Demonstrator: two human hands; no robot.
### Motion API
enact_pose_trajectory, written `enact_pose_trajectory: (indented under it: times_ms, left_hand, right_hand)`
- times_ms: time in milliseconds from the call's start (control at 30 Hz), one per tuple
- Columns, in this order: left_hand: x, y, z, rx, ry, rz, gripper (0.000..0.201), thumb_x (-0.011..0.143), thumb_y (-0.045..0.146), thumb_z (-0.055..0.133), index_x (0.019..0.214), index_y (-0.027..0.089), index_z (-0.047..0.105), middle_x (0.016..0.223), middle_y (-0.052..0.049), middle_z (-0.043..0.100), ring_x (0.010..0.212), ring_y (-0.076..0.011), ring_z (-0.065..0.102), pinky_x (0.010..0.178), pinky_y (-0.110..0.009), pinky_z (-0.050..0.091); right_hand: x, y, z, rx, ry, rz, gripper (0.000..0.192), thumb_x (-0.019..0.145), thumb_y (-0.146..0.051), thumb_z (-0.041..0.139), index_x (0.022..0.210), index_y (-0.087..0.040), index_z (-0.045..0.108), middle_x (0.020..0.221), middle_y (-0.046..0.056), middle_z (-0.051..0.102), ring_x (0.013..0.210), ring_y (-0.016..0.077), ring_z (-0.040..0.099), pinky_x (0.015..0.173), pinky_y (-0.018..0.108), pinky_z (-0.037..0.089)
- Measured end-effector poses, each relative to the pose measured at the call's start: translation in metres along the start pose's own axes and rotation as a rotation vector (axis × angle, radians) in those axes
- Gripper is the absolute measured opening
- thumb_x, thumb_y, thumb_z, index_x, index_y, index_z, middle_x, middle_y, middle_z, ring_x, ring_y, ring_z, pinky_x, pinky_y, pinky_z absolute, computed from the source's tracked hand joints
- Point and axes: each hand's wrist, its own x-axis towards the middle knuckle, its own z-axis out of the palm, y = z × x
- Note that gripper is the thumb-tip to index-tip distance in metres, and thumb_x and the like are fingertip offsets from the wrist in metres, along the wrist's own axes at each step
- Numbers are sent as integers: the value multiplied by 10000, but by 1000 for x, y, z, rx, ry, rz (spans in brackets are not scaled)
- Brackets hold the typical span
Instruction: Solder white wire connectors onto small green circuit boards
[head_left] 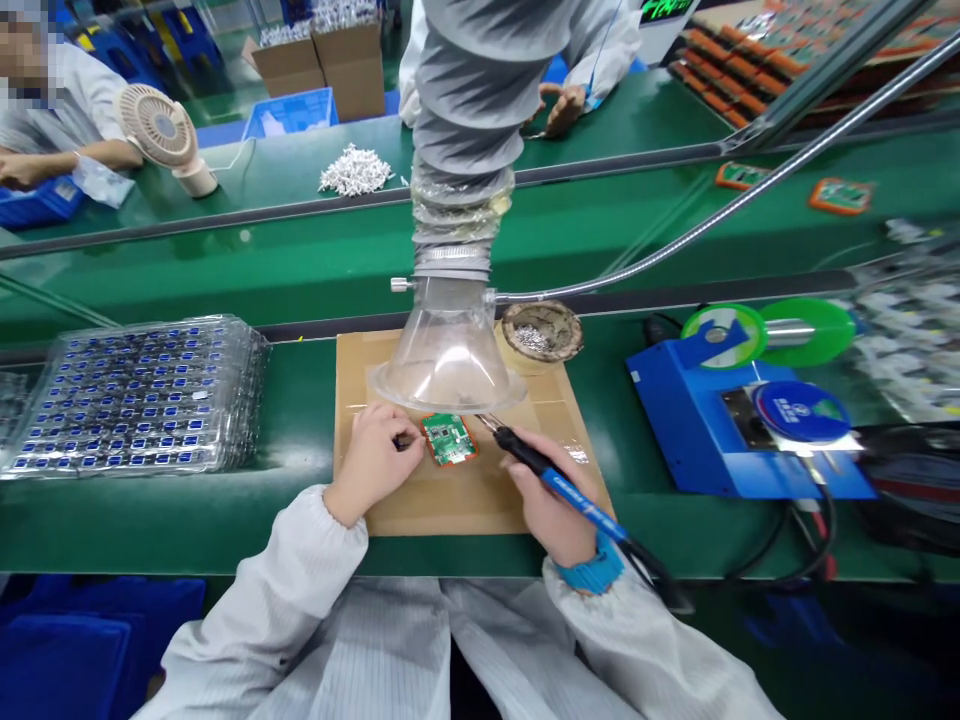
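A small green circuit board (449, 438) in an orange frame lies on a brown cardboard mat (465, 495). My left hand (373, 462) rests on the mat just left of the board, fingers pinched on a small dark part at the board's left edge. My right hand (551, 500) grips a soldering iron (559, 485) with a black and blue handle. Its tip points up-left, close to the board's upper right corner. A clear funnel-shaped fume hood (447, 355) hangs directly above the board on a grey hose.
A stack of clear trays (139, 395) with blue parts sits left. A tip-cleaner dish (541, 330), a blue soldering station (739, 420) and green solder spools (772, 330) stand right. Across the green conveyor (300, 255), other people work near a small fan (161, 130) and cardboard boxes (330, 65).
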Motion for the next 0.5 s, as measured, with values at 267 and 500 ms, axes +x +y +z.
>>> enact_pose_trajectory:
  times_ms: [267,500]
  left_hand:
    - [5,-5,3,86,-59,5,188,856,162,689,687,221,746,870,-15,660,957,-220,561,916,-421,384]
    - [5,-5,4,87,-57,2,173,849,170,700,694,228,748,870,-8,677,966,-224,564,924,-425,375]
  right_hand:
    - [-13,2,3,76,36,-60,131,939,-364,659,919,-237,686,845,37,678,768,194,681,684,322,571]
    - [-10,1,8,27,-51,-95,36,932,-245,654,966,-247,666,867,18,675,792,175,677,710,295,556]
